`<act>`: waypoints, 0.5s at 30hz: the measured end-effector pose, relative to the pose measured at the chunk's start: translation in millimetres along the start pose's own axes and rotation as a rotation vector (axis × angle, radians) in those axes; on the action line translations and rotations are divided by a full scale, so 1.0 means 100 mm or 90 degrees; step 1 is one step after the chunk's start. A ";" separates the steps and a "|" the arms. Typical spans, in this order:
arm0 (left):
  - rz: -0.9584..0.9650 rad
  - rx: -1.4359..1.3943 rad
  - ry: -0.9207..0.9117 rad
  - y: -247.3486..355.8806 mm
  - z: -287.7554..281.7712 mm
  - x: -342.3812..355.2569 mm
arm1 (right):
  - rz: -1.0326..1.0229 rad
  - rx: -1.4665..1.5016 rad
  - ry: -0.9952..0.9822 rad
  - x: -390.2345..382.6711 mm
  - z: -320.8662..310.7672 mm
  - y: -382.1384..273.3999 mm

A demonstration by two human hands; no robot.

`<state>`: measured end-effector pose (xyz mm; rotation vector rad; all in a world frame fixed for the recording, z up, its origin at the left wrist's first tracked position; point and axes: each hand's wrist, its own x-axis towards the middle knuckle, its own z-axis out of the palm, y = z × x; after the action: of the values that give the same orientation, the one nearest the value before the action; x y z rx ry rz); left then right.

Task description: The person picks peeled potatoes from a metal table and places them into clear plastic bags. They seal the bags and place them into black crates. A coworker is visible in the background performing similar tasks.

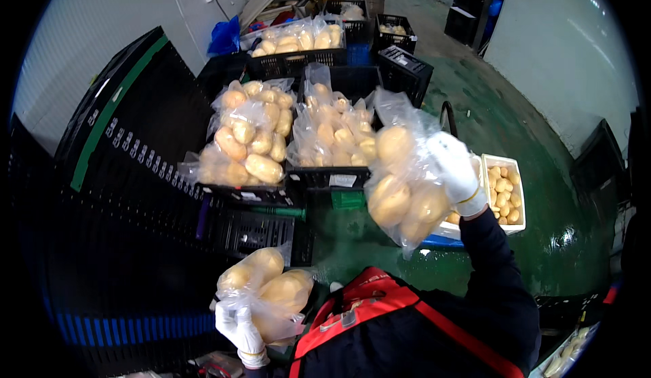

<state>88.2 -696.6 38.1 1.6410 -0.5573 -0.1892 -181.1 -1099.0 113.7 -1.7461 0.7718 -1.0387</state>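
Observation:
My left hand (243,334), in a white glove, is closed on the gathered side of a clear plastic bag (285,291) low at the left. Large, pale yellow, potato-like vegetables fill that bag. Raised to the right of the crates, my white-gloved right hand (457,174) grips a second clear bag (400,198) of the same vegetables; its loose plastic end sticks up. This bag hangs beside a black crate (332,177) heaped with similar bags. Left of that crate, more filled bags (251,137) are piled above the rim of another one. My fingertips are partly hidden by the plastic.
Tall black stacked crates (108,147) stand at the left along a white wall. A white foam box (522,223) of smaller potato-like vegetables is at the right. Further crates (407,66) line the back. The green floor (556,181) looks wet.

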 end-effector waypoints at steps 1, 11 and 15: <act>0.014 -0.013 -0.031 -0.03 0.11 0.15 | 0.020 0.042 0.027 0.11 -0.14 0.08; -0.024 -0.051 -0.039 -0.19 1.19 1.46 | 0.022 0.032 0.048 2.02 -0.57 0.60; -0.037 0.014 -0.018 -0.14 1.73 1.78 | 0.003 -0.062 -0.024 3.20 -0.55 1.18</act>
<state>171.1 -930.9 32.6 1.6793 -0.5353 -0.2501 -94.2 -1433.1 114.6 -1.8412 0.8142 -0.9770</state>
